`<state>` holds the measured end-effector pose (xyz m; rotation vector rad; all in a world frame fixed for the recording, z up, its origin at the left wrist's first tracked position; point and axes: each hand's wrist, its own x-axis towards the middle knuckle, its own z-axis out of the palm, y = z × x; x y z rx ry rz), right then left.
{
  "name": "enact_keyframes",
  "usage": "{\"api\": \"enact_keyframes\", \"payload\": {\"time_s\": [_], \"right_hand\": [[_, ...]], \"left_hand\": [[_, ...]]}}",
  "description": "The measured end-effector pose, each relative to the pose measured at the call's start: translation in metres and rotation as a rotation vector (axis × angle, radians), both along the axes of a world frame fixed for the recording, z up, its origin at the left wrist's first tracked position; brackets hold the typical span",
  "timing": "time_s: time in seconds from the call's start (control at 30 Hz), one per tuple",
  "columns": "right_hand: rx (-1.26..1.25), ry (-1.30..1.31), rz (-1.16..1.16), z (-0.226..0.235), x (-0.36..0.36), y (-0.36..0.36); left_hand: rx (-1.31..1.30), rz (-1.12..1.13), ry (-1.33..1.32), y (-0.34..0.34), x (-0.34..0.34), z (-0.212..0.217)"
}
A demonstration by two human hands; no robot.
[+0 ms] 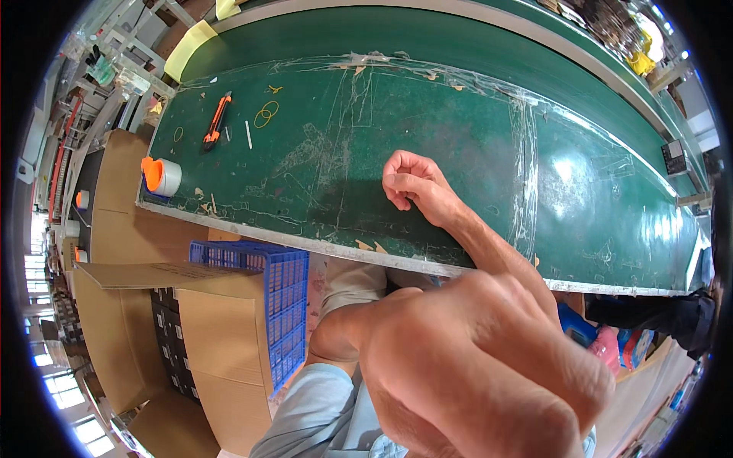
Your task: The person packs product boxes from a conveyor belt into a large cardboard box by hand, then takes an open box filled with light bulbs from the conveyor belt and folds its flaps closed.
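My left hand is raised very close in front, its back and bent knuckles filling the lower middle. Its fingers fold away downward, partly blurred, so the palm and anything in it are hidden. Behind it, my right hand hovers at the middle of the green worktable, casting a shadow there. Its fingers curl in loosely with the thumb against them, and nothing shows between them. Farther left on the table lie an orange and black utility knife, yellow rubber bands and a thin white stick.
At the table's left corner sits a roll of tape with an orange part. Below it stand an open cardboard box holding dark boxes and a blue plastic crate. A raised metal rail borders the far side. Another person's dark sleeve shows at right.
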<state>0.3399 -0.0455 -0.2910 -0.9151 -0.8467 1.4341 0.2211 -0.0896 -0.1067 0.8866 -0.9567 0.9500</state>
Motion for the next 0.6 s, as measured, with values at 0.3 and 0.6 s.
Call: {"api": "enact_keyframes", "payload": {"time_s": [0.3,0.6], "right_hand": [[-0.006,-0.006,0.007,0.0,-0.001,-0.001],[-0.008,-0.007,0.004,-0.001,-0.002,-0.002]], "left_hand": [[-0.017,0.187,0.057,-0.003,0.0,0.013],[0.154,-0.039,0.02,0.028,0.008,0.002]]}}
